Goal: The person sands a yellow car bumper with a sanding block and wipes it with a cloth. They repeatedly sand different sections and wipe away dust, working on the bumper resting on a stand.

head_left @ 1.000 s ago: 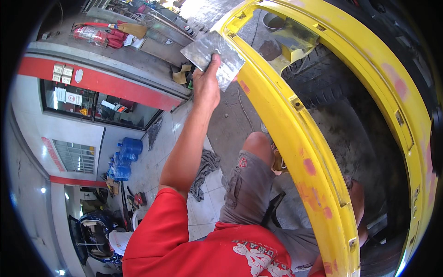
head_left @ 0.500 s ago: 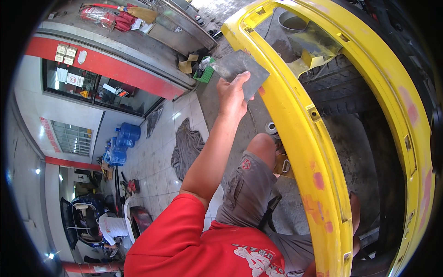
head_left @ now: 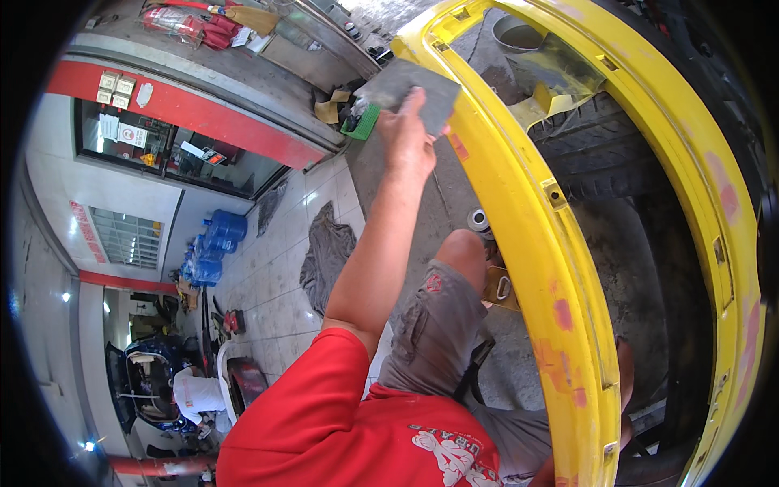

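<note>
Left hand [head_left: 408, 142]: clamping on the grey plate [head_left: 436, 88].
Grey plate: overlapping the edge of the yellow bumper [head_left: 510, 177]; cannot tell whether touching.
Yellow bumper: showing pink patches [head_left: 563, 315].
Right hand: hiding; cannot tell whether gripping.

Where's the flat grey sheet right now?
In the head view's upper middle, the grey sheet is held by the left hand, visually overlapping the left edge of the curved yellow panel, with the green basket at its lower left.
</note>
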The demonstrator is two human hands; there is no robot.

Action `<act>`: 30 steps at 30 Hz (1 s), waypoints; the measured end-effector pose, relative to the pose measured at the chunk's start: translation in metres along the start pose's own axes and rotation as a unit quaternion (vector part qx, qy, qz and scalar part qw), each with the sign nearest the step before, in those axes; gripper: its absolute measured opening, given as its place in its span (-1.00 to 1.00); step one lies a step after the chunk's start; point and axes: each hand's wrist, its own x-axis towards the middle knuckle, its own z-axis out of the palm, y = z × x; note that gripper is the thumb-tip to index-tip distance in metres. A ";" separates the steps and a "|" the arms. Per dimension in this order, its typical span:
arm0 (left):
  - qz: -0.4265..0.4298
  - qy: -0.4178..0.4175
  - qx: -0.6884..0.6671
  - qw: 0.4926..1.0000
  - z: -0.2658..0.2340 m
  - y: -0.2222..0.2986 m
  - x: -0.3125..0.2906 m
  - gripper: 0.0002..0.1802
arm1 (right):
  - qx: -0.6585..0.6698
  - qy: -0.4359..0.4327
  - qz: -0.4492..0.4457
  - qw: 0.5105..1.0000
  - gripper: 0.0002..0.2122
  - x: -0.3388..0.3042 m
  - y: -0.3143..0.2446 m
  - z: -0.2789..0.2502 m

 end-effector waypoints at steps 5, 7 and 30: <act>-0.011 0.031 0.039 0.999 -0.008 -0.010 0.031 -0.73 | -0.078 0.008 0.060 0.995 -0.52 0.008 0.003 -0.004; 0.085 -0.019 0.031 0.996 -0.006 -0.017 0.043 -0.72 | -0.097 0.011 0.075 0.992 -0.52 0.010 0.004 -0.004; 0.084 -0.135 0.090 0.983 -0.009 -0.026 -0.009 -0.66 | -0.166 0.014 0.135 0.977 -0.53 0.015 0.014 -0.009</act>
